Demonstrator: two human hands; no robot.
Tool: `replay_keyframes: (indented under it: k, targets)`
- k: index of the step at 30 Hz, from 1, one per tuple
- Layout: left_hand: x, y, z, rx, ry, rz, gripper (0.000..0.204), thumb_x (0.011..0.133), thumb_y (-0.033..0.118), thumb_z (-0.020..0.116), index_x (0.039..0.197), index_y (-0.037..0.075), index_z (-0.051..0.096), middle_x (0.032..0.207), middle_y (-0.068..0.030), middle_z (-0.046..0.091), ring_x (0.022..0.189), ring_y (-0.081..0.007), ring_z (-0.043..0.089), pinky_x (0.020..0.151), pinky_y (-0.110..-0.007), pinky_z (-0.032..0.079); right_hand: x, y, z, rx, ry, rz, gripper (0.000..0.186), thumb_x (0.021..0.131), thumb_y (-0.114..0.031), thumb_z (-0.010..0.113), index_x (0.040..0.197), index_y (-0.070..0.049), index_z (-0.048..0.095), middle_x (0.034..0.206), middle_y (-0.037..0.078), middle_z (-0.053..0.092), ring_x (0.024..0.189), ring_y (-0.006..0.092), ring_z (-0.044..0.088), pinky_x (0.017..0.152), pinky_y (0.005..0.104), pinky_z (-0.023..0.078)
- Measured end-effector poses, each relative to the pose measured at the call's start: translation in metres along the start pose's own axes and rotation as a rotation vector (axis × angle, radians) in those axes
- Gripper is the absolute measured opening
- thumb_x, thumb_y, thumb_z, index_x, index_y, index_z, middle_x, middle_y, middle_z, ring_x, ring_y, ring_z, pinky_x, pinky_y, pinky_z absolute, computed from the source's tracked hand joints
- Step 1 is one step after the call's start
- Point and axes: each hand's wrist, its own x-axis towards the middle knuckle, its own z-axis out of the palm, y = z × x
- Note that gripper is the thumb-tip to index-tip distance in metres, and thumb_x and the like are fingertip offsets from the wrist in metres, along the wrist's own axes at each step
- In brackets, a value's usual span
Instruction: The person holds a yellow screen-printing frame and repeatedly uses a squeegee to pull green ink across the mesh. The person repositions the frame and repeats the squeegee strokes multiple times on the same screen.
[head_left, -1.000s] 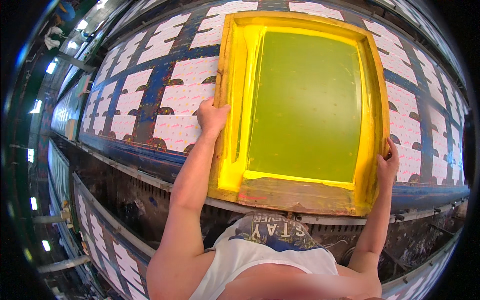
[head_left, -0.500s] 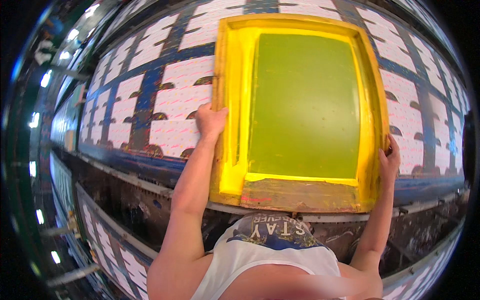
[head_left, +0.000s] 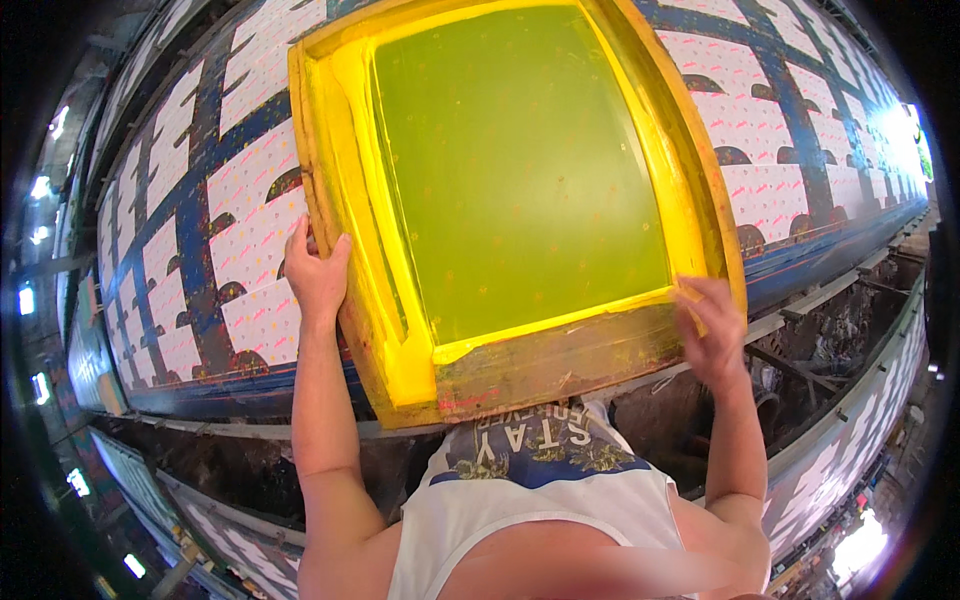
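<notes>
A wooden screen-printing frame [head_left: 720,215] is in front of me, tilted slightly counterclockwise. Its taut mesh panel [head_left: 520,180] is olive green, edged with bright yellow ink [head_left: 415,375] that also coats the inner sides. My left hand [head_left: 318,275] grips the left rail, thumb on the near face and fingers partly hidden behind the wood. Over the lower right corner is my right hand [head_left: 712,335], a little blurred, with its fingers bent and apart. Nothing shows in it. Whether its fingertips touch the inked border I cannot tell.
Beneath the frame stretches a long blue printing table [head_left: 255,393] carrying rows of white printed pieces [head_left: 250,200] with pink marks and dark half-round gaps. A metal rail [head_left: 245,432] runs along its near edge. Another table with similar pieces [head_left: 820,480] lies behind me at the right.
The frame has shifted left in view and turned counterclockwise. My right hand has let go of the right rail and come over the lower right corner. The left hand keeps its hold.
</notes>
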Motion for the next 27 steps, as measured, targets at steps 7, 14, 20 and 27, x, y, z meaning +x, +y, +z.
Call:
replay_keyframes:
  k: [7,14,20,27]
  targets:
    - [0.023,-0.005,0.015,-0.333,-0.044,-0.022,0.074,0.093,0.000,0.080,0.162,-0.007,0.053,0.148,-0.0203,0.070,0.126,-0.0236,0.074,0.109,-0.036,0.059,-0.015,-0.071,0.026,0.045,-0.453,-0.395,0.048,0.082,-0.017,0.085,0.129,-0.013,0.079,0.139,0.014,0.074,0.129,0.0359,0.071,0.102,0.0506,0.059]
    - [0.020,-0.006,0.017,-0.400,0.002,-0.014,0.067,0.089,0.004,0.078,0.153,-0.008,0.061,0.135,-0.0162,0.077,0.116,-0.0203,0.077,0.105,-0.034,0.059,-0.008,-0.077,0.028,-0.077,-0.358,-0.430,0.055,0.081,-0.014,0.076,0.136,-0.010,0.077,0.139,0.016,0.072,0.126,0.0382,0.071,0.099,0.0517,0.059]
    - [0.026,-0.017,0.025,-0.253,0.053,0.064,0.074,0.089,0.008,0.081,0.157,-0.008,0.059,0.142,-0.0228,0.075,0.127,-0.0281,0.075,0.112,-0.039,0.057,0.014,-0.113,0.049,-0.198,-0.316,-0.398,0.054,0.083,-0.007,0.074,0.137,-0.008,0.076,0.129,0.013,0.075,0.116,0.0339,0.073,0.096,0.0479,0.059]
    - [0.026,-0.028,0.035,-0.186,0.124,0.123,0.073,0.086,0.015,0.082,0.154,-0.006,0.062,0.141,-0.0271,0.075,0.129,-0.0349,0.075,0.113,-0.043,0.057,0.054,-0.132,0.051,-0.329,-0.611,-0.160,0.043,0.086,-0.004,0.074,0.127,-0.012,0.080,0.117,0.013,0.080,0.111,0.0371,0.075,0.096,0.0487,0.060]
